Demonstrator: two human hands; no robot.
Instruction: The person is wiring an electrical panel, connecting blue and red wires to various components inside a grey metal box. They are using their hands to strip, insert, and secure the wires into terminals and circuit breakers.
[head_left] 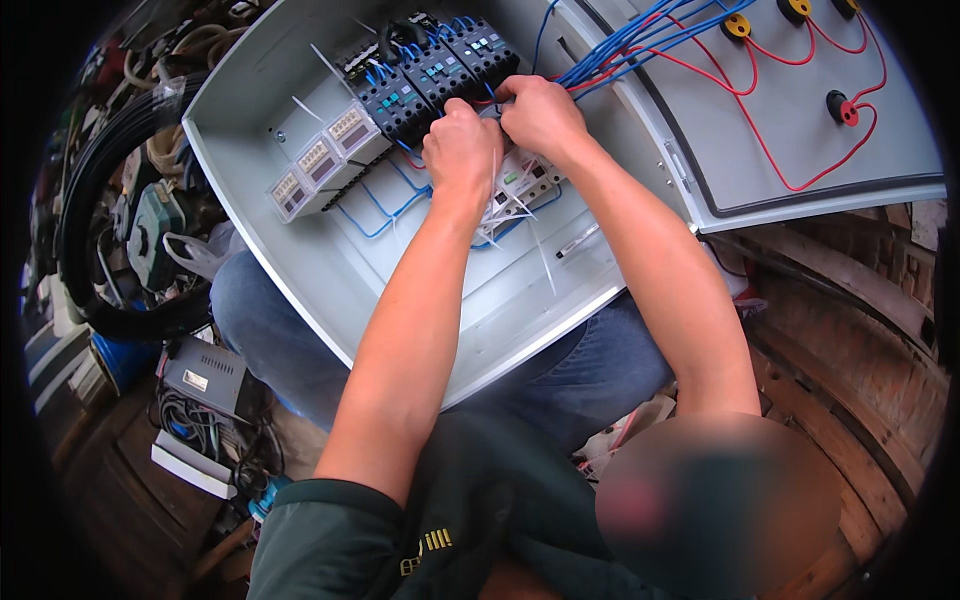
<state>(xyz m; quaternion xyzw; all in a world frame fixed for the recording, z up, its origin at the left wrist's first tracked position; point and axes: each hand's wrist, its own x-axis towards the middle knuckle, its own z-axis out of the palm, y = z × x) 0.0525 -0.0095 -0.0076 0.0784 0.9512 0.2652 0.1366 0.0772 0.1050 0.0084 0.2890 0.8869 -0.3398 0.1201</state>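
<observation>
"How are the person's hands placed?"

"The left hand (465, 150) and right hand (541, 115) are close together, fingers curled; the fingertips are hidden, so what either grasps cannot be told."

"And the black contactors (437, 78)?"

"Just beyond both hands, in a row inside the grey box (345, 270)."

"What else surrounds them?"

"A bundle of blue wires (622, 48) runs beyond the right hand, to its right. Pale modules (318, 161) stand left of the left hand; a pen (577, 241) lies between the forearms."
</observation>
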